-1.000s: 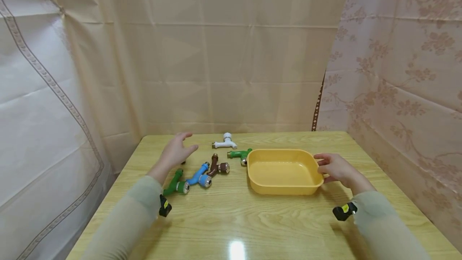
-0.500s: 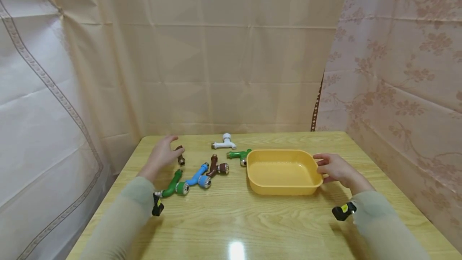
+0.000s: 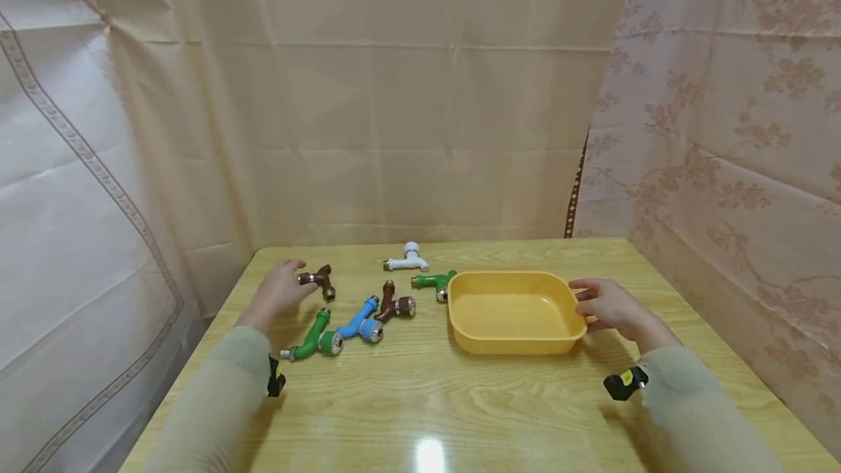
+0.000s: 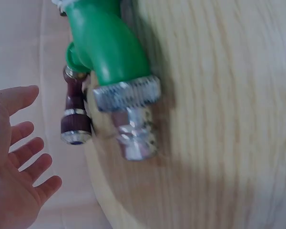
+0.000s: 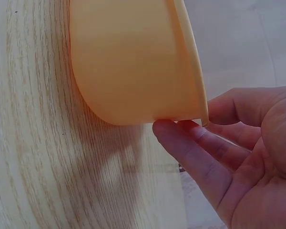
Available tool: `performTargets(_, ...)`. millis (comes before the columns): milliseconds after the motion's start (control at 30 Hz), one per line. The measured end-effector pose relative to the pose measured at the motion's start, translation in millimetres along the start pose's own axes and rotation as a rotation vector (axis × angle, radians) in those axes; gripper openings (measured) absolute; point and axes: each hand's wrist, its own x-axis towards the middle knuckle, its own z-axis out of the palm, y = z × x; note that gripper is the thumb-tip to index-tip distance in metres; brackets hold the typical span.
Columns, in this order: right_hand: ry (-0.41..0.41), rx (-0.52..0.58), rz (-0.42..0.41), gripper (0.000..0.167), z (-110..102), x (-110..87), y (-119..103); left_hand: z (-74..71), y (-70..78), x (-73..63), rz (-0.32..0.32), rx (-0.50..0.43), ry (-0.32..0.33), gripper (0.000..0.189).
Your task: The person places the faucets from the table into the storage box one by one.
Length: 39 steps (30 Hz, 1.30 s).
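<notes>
My left hand (image 3: 276, 289) is at the far left of the table beside a dark brown water tap (image 3: 322, 279). In the left wrist view its fingers (image 4: 28, 150) are spread and loosely bent, apart from that brown tap (image 4: 75, 112). A dark green tap (image 3: 314, 340), with a metal nozzle, lies nearer the left wrist. To its right come a blue tap (image 3: 361, 321) and a second brown tap (image 3: 394, 304). My right hand (image 3: 614, 309) grips the right end of a yellow plastic basin (image 3: 519, 345), its fingers (image 5: 190, 152) against the outer wall at the rim.
A white tap (image 3: 407, 261) lies near the table's back edge. Another green tap (image 3: 430, 282) touches or nearly touches the basin's left end. The wooden table (image 3: 420, 400) backs onto a beige curtain (image 3: 420, 130), with flowered cloth (image 3: 742, 130) on the right.
My left hand has moved left and slightly lower, uncovering the far-left brown tap and the green tap's nozzle. My right hand and the basin have stayed in place.
</notes>
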Motion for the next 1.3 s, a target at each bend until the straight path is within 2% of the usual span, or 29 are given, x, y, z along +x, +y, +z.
performTargets(200, -0.006, 0.006, -0.013, 0.065, -0.2, -1.2, -0.6, 0.9, -5.3, -0.6, -0.026, 0.010, -0.036, 0.066)
performTargets(467, -0.003, 0.013, -0.016, 0.064, -0.1, -2.7, -1.0, 5.5, -3.1, -2.9, 0.026, 0.012, -0.086, 0.070)
performTargets(733, 0.001, 0.008, -0.015, 0.064, 1.0, -2.3, -0.2, 9.1, -7.6, -4.3, 0.002, 0.016, -0.132, 0.073)
performTargets(867, 0.001, 0.004, -0.015, 0.064, 1.3, -0.8, 0.7, 11.0, -9.4, -5.6, -0.009, 0.022, -0.133, 0.072)
performTargets(1033, 0.002, 0.004, -0.012, 0.065, 1.2, 0.0, 0.2, 12.3, -12.2, -5.6, -0.008, 0.041, -0.099, 0.062)
performTargets(1300, 0.000, -0.004, -0.017, 0.064, 0.9, -1.5, -0.8, 11.9, -16.3, -2.1, -0.040, 0.070, -0.054, 0.028)
